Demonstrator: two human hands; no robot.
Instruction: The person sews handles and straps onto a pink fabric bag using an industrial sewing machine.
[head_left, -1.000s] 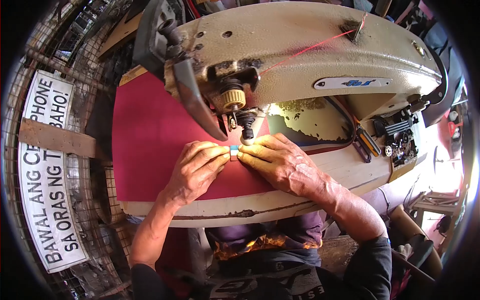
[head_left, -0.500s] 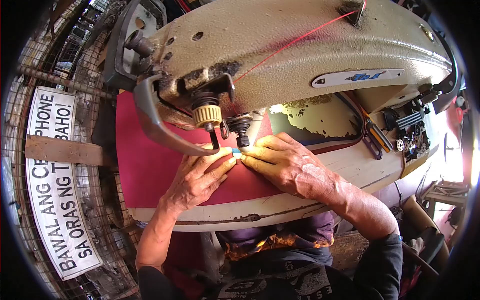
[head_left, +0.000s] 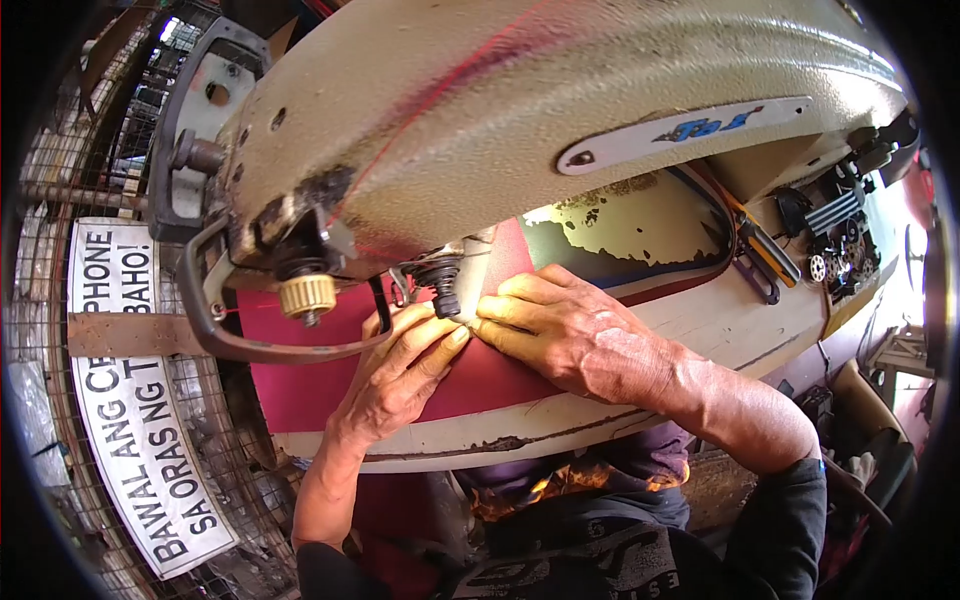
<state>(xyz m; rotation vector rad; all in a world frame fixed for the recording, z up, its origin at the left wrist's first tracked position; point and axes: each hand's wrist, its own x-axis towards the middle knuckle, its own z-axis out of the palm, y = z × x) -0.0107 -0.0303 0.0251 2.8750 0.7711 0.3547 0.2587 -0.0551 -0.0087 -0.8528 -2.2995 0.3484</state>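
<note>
Under the head of a sewing machine [head_left: 460, 150], my left hand [head_left: 395, 375] and my right hand [head_left: 580, 335] meet with their fingertips together close to the needle bar [head_left: 445, 290]. Both hands have thumb and fingers pinched. A small blue-and-white piece lay between the fingertips half a second ago; the fingers and the machine now hide it almost wholly. Beneath my hands a red sheet [head_left: 490, 385] lies flat on the machine bed, reaching close to its front edge. Red thread [head_left: 420, 110] runs down the machine's head.
A curved metal guard [head_left: 215, 335] and a brass-coloured knob [head_left: 307, 296] stick out above my left hand. To the right lie an orange-and-black screwdriver [head_left: 768, 252] and metal bobbins [head_left: 818, 268]. A wire mesh with a lettered sign [head_left: 140, 400] stands at left.
The view has shifted, so the machine's head looks larger and further left. My hands stay near the needle bar, and the blue-and-white piece between their fingertips has gone from sight.
</note>
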